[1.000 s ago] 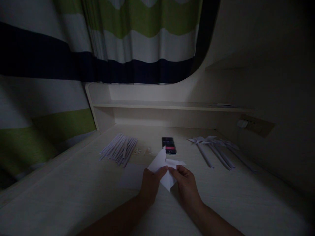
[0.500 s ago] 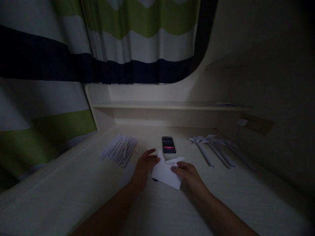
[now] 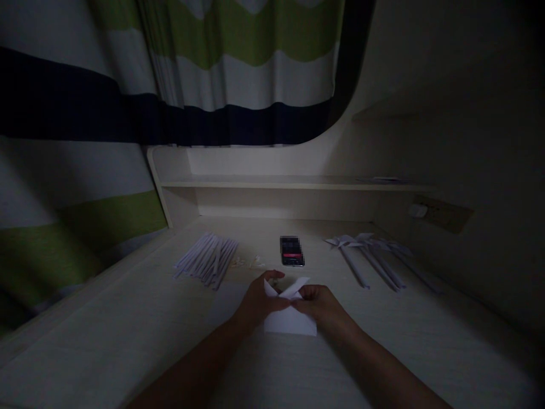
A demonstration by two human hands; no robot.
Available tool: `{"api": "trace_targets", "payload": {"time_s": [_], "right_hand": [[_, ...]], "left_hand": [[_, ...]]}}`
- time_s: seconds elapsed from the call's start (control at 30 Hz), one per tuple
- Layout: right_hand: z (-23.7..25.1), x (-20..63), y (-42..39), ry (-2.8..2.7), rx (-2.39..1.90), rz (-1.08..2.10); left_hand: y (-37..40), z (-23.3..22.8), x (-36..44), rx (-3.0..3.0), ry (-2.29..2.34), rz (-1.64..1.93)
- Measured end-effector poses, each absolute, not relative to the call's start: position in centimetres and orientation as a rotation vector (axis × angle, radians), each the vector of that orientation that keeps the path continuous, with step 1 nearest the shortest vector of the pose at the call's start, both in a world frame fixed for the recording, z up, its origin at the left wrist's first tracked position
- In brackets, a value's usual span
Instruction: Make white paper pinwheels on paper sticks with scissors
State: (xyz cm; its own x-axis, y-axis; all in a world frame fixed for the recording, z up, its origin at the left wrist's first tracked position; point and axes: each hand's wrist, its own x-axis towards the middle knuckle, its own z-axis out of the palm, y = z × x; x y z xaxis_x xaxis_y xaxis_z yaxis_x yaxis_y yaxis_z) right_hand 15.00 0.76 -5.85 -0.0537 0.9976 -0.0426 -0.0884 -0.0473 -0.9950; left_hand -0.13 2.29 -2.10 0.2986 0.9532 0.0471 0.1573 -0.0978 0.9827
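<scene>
Head view: white, creased paper [image 3: 289, 321] between hands [image 3: 289, 301].

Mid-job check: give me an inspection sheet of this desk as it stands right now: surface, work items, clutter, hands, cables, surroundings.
Surface: pale wood-grain desk, dimly lit.
Job's things: white folded paper lies low over the desk, flaps raised at its top edge.
Clutter: bundle of rolled paper sticks at back left; small pale bits beside it; phone with lit screen at back centre; paper pinwheels on sticks at back right.
Grippers: left hand and right hand both pinch the paper's top flaps.
Cables: nothing seen.
Surroundings: shelf behind the desk; striped curtain above and at left; wall socket plate at right.
</scene>
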Motion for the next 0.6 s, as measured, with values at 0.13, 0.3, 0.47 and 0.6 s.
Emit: {"api": "trace_targets", "payload": {"time_s": [0.13,0.3,0.47,0.6], "right_hand": [[-5.5,15.0,0.7,-1.148,-1.158,1.222],[-4.0,14.7,0.0,-1.22,-1.085,0.839],[-3.0,14.9,-0.9,-1.389,-1.109,0.694],[-3.0,15.0,-1.0,-1.49,-1.11,0.597]], "left_hand": [[2.1,-2.2,-0.1,1.376,1.024,0.998],[2.1,-2.2,0.0,1.168,0.983,1.117],[2.0,-2.4,0.3,1.11,0.934,1.106],[1.8,-2.3,0.5,1.097,0.927,1.102]]}}
